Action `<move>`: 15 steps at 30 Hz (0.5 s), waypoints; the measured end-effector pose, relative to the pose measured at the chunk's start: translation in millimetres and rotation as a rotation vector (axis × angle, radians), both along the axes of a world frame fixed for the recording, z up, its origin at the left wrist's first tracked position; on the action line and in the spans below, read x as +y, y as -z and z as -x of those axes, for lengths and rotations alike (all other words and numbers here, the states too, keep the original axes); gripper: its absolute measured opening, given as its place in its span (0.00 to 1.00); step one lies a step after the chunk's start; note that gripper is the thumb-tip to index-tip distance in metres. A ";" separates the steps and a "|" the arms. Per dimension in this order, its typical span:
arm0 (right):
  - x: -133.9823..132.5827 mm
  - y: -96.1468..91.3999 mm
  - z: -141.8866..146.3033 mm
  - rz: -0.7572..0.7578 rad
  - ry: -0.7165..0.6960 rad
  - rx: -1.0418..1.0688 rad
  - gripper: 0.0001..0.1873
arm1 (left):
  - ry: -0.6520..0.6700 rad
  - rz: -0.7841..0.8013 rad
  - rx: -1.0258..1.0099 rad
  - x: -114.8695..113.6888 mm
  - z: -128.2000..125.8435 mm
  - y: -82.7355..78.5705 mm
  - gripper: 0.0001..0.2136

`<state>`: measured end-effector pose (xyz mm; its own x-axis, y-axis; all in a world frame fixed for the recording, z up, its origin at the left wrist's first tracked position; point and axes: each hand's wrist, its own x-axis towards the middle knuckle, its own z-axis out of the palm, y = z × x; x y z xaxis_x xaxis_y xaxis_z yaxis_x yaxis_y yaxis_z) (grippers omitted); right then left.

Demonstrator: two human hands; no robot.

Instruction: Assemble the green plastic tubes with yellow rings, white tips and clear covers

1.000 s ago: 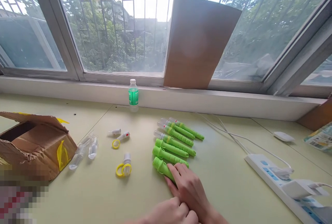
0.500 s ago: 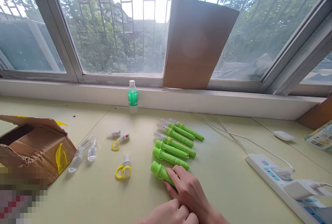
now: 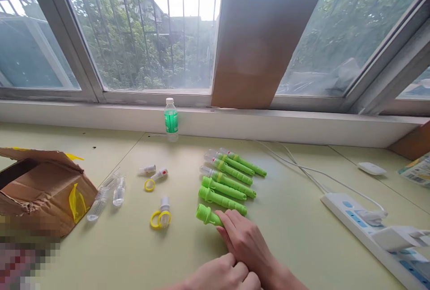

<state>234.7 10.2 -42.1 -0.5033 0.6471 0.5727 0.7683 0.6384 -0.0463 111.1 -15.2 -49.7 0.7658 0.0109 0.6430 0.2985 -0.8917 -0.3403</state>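
My right hand [image 3: 247,237] is closed around a green plastic handle [image 3: 207,215], whose threaded open end points left. Curled at the right wrist is my left hand [image 3: 225,276]; its fingertips are hidden, so I cannot make out whether anything is in them. Beyond the held piece, two more threaded green handles [image 3: 222,200] lie side by side. Several green handles fitted with clear tips [image 3: 231,184] are lined up behind those. To the left lie yellow rings [image 3: 155,219], a white cap-like piece with a clear end [image 3: 164,203], and small white pieces [image 3: 160,174], one with a red spot.
Clear ribbed plastic tubes [image 3: 101,200] lie beside an open cardboard box [image 3: 50,191] at left. A green-labelled bottle [image 3: 171,122] stands by the window ledge. At right are a white power strip [image 3: 356,223], cables [image 3: 302,174] and a small white device [image 3: 371,168].
My right hand has shifted slightly along the green handle, still gripping it. My left hand stays curled at the right wrist. The whole view has tilted slightly.
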 end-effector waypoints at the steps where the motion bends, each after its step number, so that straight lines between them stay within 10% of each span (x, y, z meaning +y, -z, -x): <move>1: 0.0 -0.1 0.1 0.005 -0.001 0.001 0.14 | 0.002 0.006 -0.001 0.0 0.1 -0.1 0.04; 15: -1.8 -3.0 -0.2 0.042 0.011 0.011 0.12 | -0.010 -0.011 -0.014 -0.3 -1.1 4.1 0.05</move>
